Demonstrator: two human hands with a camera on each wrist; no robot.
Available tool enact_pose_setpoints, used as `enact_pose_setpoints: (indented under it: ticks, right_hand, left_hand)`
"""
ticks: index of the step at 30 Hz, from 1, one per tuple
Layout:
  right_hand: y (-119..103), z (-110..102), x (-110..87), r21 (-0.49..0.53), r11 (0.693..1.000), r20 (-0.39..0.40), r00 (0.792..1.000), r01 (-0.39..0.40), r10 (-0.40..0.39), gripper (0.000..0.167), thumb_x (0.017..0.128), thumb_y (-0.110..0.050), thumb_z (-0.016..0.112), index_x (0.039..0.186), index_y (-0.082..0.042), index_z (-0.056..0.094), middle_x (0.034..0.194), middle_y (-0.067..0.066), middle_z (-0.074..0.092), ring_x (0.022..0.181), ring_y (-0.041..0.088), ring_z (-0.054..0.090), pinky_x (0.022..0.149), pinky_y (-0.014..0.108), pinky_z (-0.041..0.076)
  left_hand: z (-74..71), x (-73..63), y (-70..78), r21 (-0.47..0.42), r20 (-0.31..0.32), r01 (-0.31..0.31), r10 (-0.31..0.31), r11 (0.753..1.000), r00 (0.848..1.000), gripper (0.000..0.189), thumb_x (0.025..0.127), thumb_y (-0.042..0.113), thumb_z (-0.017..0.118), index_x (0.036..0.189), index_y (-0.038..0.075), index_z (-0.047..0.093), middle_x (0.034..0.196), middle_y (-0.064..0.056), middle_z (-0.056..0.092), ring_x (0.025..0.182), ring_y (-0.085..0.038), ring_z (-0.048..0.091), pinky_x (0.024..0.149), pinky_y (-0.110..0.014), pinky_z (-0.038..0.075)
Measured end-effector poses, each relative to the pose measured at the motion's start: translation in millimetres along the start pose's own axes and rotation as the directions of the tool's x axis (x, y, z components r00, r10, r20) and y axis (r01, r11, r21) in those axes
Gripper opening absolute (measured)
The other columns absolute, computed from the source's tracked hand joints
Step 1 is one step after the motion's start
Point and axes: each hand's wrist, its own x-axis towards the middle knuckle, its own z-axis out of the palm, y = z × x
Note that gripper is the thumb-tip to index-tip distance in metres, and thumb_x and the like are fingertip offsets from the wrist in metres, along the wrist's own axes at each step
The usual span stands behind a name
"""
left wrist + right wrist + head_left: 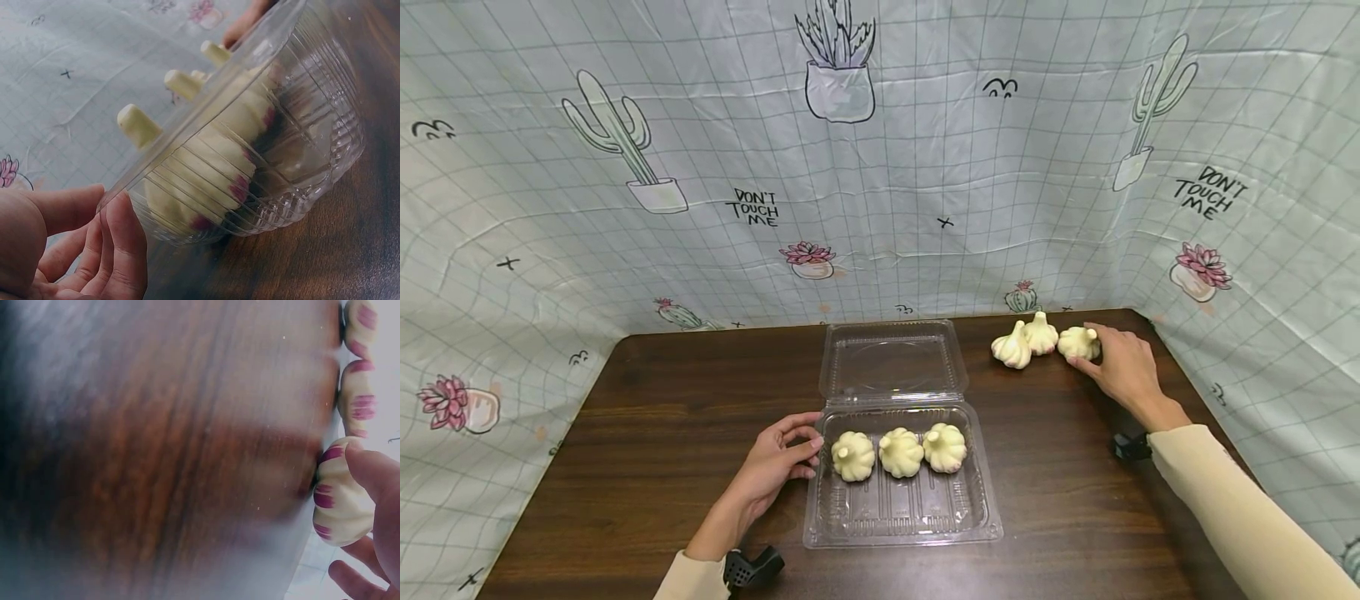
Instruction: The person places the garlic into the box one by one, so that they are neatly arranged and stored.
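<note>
A clear plastic clamshell container (902,510) lies with its lid (891,367) folded back, and three garlic bulbs stand in a row inside it. The left one (853,457) is nearest my left hand (778,454). In the left wrist view, thumb and fingers pinch the container's rim (119,195). At the table's far right, my right hand (1123,362) holds a garlic bulb (1077,343) between thumb and fingers. The right wrist view shows the thumb on this bulb's purple-streaked side (344,500), down at the table surface. Two other bulbs (1012,347) (1041,333) sit just left of it.
The dark wooden table (685,417) ends at a hanging sheet (910,167) printed with a grid and cacti, which rises behind it and along both sides. A black wrist camera (754,568) is strapped at the left wrist, another (1129,447) at the right.
</note>
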Motion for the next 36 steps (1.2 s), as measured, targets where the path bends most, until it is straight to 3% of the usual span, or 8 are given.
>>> enact_pose_setpoints:
  ticks: [11, 20, 31, 36]
  right_hand:
    - [1, 0, -2.2, 0.002, 1.0, -0.037, 0.999, -0.013, 0.013, 0.063, 0.086, -0.026, 0.09, 0.13, 0.01, 0.063, 0.116, 0.036, 0.068, 0.102, 0.058, 0.06, 0.087, 0.073, 0.044]
    - [-2, -17, -18.6, -0.009, 1.0, -0.076, 0.997, -0.021, 0.02, 0.06, 0.083, -0.026, 0.091, 0.124, 0.009, 0.066, 0.108, 0.035, 0.07, 0.096, 0.057, 0.061, 0.083, 0.071, 0.043]
    - [-34, -45, -36.7, -0.007, 0.999, -0.091, 0.995, 0.041, -0.041, 0.06, 0.081, -0.026, 0.092, 0.124, 0.007, 0.067, 0.107, 0.032, 0.071, 0.098, 0.055, 0.062, 0.085, 0.069, 0.043]
    - [-55, -53, -41.3, 0.012, 0.996, -0.094, 0.992, 0.089, -0.087, 0.06, 0.08, -0.025, 0.093, 0.126, 0.004, 0.068, 0.116, 0.029, 0.072, 0.105, 0.053, 0.062, 0.092, 0.067, 0.042]
  left_hand:
    - [-1.3, 0.5, 1.2, 0.002, 0.001, 0.007, -0.007, 1.0, 1.0, 0.049, 0.104, -0.005, 0.06, 0.151, -0.01, 0.044, 0.102, 0.001, 0.061, 0.078, -0.008, 0.062, 0.064, -0.019, 0.057]
    - [-1.6, 0.6, 3.6, 0.0, 0.003, 0.014, -0.014, 1.0, 1.0, 0.05, 0.104, -0.005, 0.06, 0.151, -0.01, 0.045, 0.103, 0.001, 0.062, 0.078, -0.008, 0.062, 0.064, -0.019, 0.057]
    - [-1.1, 0.4, 4.3, 0.007, 0.0, 0.012, -0.012, 1.0, 1.0, 0.05, 0.104, -0.005, 0.061, 0.151, -0.01, 0.045, 0.103, 0.001, 0.061, 0.078, -0.008, 0.062, 0.064, -0.019, 0.057]
    - [0.2, 0.4, 4.1, 0.011, -0.002, 0.011, -0.011, 1.0, 1.0, 0.05, 0.103, -0.005, 0.061, 0.151, -0.01, 0.045, 0.104, 0.001, 0.061, 0.078, -0.008, 0.062, 0.064, -0.019, 0.057]
